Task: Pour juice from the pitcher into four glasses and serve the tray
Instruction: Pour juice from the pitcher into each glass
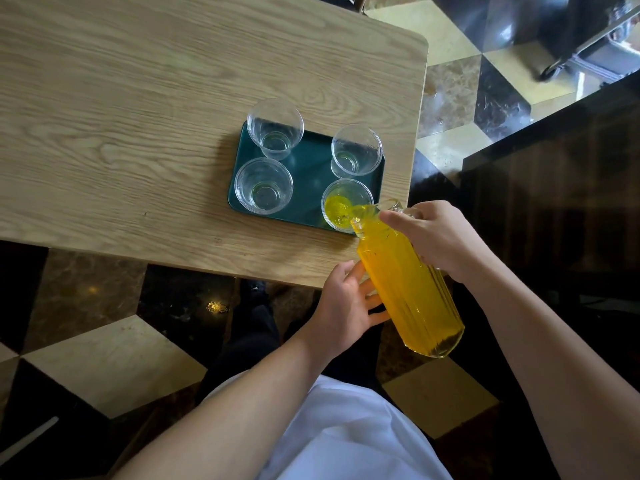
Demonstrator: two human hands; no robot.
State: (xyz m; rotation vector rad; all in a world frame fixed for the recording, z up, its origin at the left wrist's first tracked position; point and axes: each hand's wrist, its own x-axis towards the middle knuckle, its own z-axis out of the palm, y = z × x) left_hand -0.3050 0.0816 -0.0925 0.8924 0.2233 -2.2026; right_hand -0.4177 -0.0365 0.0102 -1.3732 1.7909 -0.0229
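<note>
A dark green tray (310, 188) lies near the table's right front corner with several clear glasses on it. The near right glass (346, 206) holds a little yellow juice, and a stream runs into it from the pitcher's mouth. The far left glass (275, 129), the far right glass (356, 150) and the near left glass (264, 186) look empty. The ribbed clear pitcher (408, 289), full of orange-yellow juice, is tilted toward the tray. My right hand (436, 237) grips its neck from above. My left hand (346, 306) rests flat against its lower side.
The light wooden table (138, 116) has its front edge just beyond my hands and its right edge beside the tray. Below lies a checkered marble floor (104, 358). A dark counter (554, 202) stands to the right.
</note>
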